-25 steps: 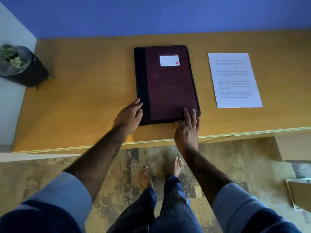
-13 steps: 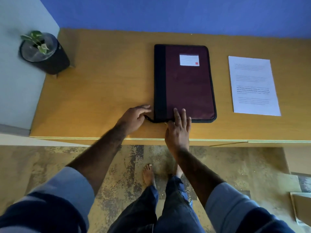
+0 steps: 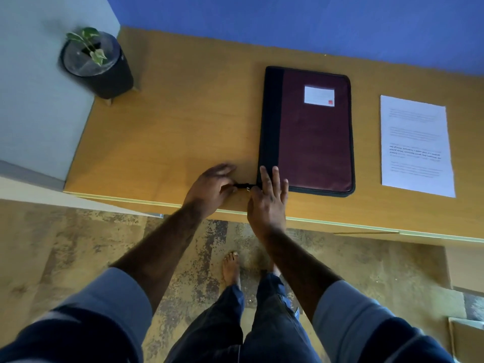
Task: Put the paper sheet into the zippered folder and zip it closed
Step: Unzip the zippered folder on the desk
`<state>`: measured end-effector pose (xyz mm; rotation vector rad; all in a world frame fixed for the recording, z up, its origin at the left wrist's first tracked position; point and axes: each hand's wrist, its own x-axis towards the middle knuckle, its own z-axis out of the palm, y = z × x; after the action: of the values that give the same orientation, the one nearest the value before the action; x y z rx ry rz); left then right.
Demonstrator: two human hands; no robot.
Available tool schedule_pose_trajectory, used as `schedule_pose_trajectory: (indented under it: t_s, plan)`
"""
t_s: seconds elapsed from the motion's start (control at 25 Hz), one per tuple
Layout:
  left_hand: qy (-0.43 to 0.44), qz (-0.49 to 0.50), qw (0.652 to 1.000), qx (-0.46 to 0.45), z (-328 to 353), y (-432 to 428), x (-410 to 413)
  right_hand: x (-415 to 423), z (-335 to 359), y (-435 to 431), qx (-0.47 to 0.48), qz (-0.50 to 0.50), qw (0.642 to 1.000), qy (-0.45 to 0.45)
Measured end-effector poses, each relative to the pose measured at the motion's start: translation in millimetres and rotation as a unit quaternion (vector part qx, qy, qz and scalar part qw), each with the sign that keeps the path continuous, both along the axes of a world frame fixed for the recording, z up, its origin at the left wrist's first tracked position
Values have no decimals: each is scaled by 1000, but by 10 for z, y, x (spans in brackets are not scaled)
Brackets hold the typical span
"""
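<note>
A maroon zippered folder [image 3: 314, 132] with a black spine and a white label lies closed on the wooden desk [image 3: 183, 121]. A printed paper sheet [image 3: 415, 145] lies flat to its right. My left hand [image 3: 212, 188] pinches the black zipper pull strap [image 3: 242, 186] that sticks out from the folder's near left corner. My right hand [image 3: 268, 197] rests on that same corner, fingers spread flat on the cover and thumb by the zipper slider.
A small plant in a dark pot [image 3: 97, 66] stands at the desk's far left corner. Blue wall behind the desk, grey wall at left. The desk's front edge [image 3: 340, 226] runs under my wrists; my bare feet are on the floor below.
The view has shifted, so the folder sits further right. My left hand has closed on the zipper pull strap; my right hand slid left to the folder's near left corner.
</note>
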<state>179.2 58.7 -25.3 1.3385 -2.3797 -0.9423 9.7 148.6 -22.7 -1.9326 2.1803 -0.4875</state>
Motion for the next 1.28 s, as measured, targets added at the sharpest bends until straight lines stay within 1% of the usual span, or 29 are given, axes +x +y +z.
schedule_pose_trajectory:
  t_s: [0.2,0.28,0.36,0.44,0.56,0.68,0.76,0.84,0.92,1.0,1.16,1.28]
  plan:
    - [-16,-6,1000,-9,28,13,24,-11,4,5,13,14,1000,-7]
    - [-25,1,1000,-7,62,34,-9,-138,47,57,14,30,999,-4]
    - [-40,22,999,2,153,47,-97,-380,136,96,30,20,999,6]
    - [-41,45,998,33,269,4,-237,-710,256,86,57,-28,998,7]
    - [-23,36,992,116,436,-118,-549,-1301,447,-5,103,-96,990,-13]
    - [6,61,982,176,538,-295,-919,-1783,581,-185,130,-108,985,-38]
    - [24,96,973,207,566,-413,-1160,-2022,601,-363,123,-130,980,-87]
    - [32,136,964,226,573,-512,-1322,-2197,583,-565,134,-176,965,-142]
    - [24,166,961,221,559,-569,-1422,-2355,539,-745,158,-221,945,-179]
    - [16,181,961,210,543,-606,-1486,-2464,490,-864,170,-254,932,-195]
    - [2,178,965,191,530,-562,-1681,-2597,401,-875,192,-286,919,-193]
    - [-9,171,965,197,547,-559,-1808,-2670,357,-834,180,-299,914,-209]
